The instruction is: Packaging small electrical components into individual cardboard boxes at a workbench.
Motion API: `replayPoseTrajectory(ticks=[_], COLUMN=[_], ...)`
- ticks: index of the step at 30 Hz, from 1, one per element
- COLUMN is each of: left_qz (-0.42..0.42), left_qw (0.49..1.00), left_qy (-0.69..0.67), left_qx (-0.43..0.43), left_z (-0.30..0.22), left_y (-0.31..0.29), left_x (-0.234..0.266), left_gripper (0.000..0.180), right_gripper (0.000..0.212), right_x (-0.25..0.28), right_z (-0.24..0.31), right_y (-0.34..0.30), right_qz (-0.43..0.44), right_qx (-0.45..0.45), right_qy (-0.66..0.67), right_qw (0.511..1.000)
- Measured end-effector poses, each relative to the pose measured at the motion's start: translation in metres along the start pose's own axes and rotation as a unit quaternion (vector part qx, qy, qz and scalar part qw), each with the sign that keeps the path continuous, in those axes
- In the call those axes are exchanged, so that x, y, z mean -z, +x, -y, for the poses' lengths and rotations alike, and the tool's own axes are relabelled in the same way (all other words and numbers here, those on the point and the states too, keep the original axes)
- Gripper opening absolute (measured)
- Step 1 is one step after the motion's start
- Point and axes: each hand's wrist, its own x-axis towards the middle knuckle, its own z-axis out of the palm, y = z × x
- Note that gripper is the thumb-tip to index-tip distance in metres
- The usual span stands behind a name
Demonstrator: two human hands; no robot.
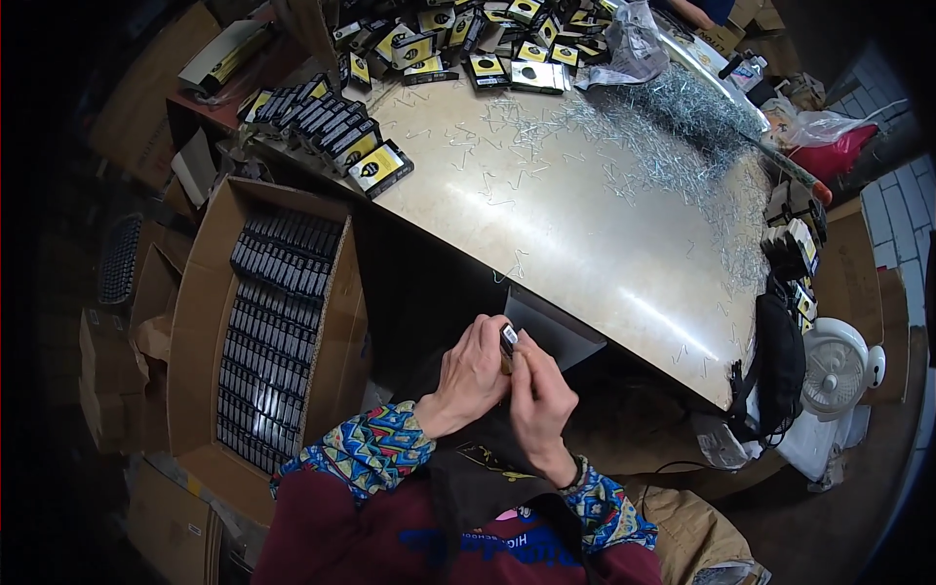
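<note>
Open carton (200, 322), black boxes (263, 361) packed inside, hands (473, 378) holding small box (508, 336)

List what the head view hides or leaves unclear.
All in the head view:
Small box: mostly covered by left hand and right hand; open or shut unclear.
Carton bottom: hidden under packed boxes.
Other person: cut off by the upper edge.
Wire pieces: too small and tangled to count.

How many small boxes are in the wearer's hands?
1: a small dark box, between the left hand and right hand, near the picture's middle; fingers cover part of it and might hide another.
</note>
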Motion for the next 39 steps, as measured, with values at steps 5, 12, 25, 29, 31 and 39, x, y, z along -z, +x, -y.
replayPoseTrajectory(ticks=[5,12,25,29,31,39], left_qz=[-0.011,-0.191,-0.196,0.019,0.125,0.010], left_qw=[0.999,0.954,0.928,0.849,0.778,0.774], left_qy=[-0.017,-0.084,0.305,0.488,0.559,0.522], left_qx=[0.036,0.214,-0.081,-0.202,-0.258,-0.358], left_z=[0.009,0.066,0.111,0.134,0.154,0.099], left_y=[0.002,0.023,0.218,0.289,0.302,0.311], left_x=[0.017,0.137,0.184,0.255,0.276,0.261], left_gripper=[0.049,0.033,0.021,0.033,0.035,0.028], right_gripper=[0.018,0.045,0.102,0.064,0.044,0.042], right_x=[-0.018,-0.132,-0.159,-0.142,-0.118,0.028], right_z=[-0.010,0.025,-0.010,-0.040,-0.060,-0.135], right_y=[0.011,0.152,0.186,0.214,0.241,0.243], right_qz=[0.031,0.146,0.228,0.196,0.154,0.156], right_qx=[0.108,0.196,0.119,0.168,0.251,0.153], right_qy=[-0.025,-0.072,0.031,-0.046,-0.242,-0.370], right_qw=[0.993,0.967,0.966,0.965,0.924,0.903])
